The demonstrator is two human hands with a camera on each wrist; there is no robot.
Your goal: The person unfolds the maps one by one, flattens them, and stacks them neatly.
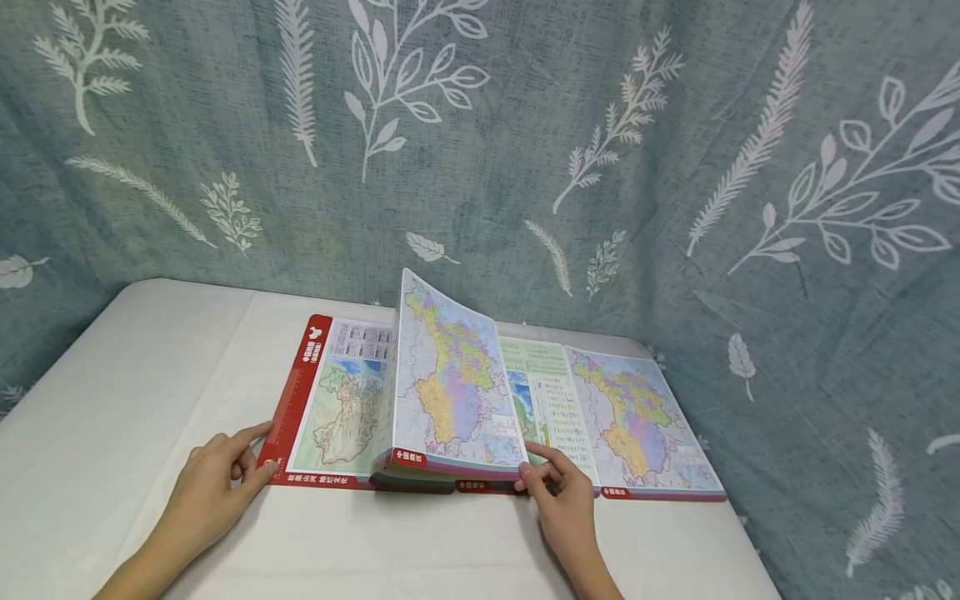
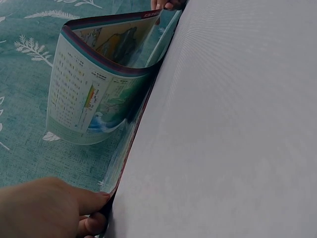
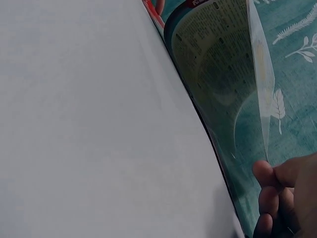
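A fold-out map [image 1: 296,392] with a red left border lies spread across the table. My left hand [image 1: 213,479] pinches the lower part of that border between thumb and fingers; the left wrist view shows the thumb [image 2: 94,200] on its edge. In the middle, a folded map panel [image 1: 457,367] with coloured regions stands lifted and bowed. Its lower right corner is between the thumb and fingers of my right hand [image 1: 562,500]. The right wrist view shows this hand [image 3: 292,188] pinching a thin panel edge. Another map panel [image 1: 637,417] lies flat to the right.
The table [image 1: 180,367] has a white cover. Behind it and along its right side hangs a blue-green curtain [image 1: 465,208] with white leaf patterns, close to the map's far edge.
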